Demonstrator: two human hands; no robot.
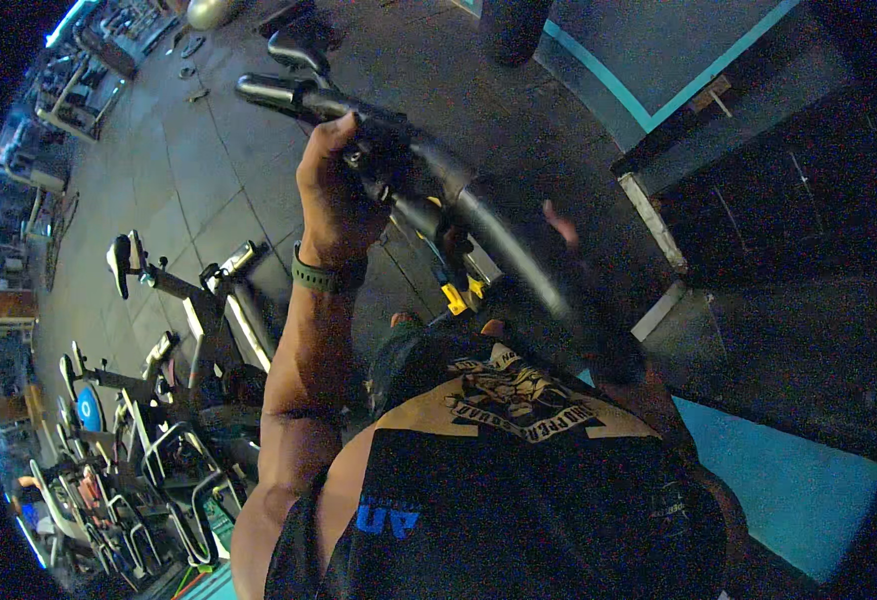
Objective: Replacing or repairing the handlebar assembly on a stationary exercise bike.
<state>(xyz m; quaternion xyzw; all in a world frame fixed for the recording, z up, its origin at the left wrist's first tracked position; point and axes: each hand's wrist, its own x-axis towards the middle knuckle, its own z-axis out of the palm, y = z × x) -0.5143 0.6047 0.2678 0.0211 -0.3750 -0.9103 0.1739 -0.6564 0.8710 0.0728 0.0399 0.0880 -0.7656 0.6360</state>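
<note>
The black handlebar (429, 170) of an exercise bike rises in front of the person's chest; it looks stiff, heavy and fixed, with a padded coating that should grip well around its curved bars. The left hand (339, 195) is clamped on the left bar, arm raised and nearly straight. The right hand (561, 225) is blurred just beside the right bar, its grip impossible to tell.

I see a row of exercise bikes (199, 330) on the grey tiled floor (189, 170), a grey ball (209, 10) far off.

A gym: rows of exercise bikes (189, 330) on a rubber-tiled floor (189, 160).
</note>
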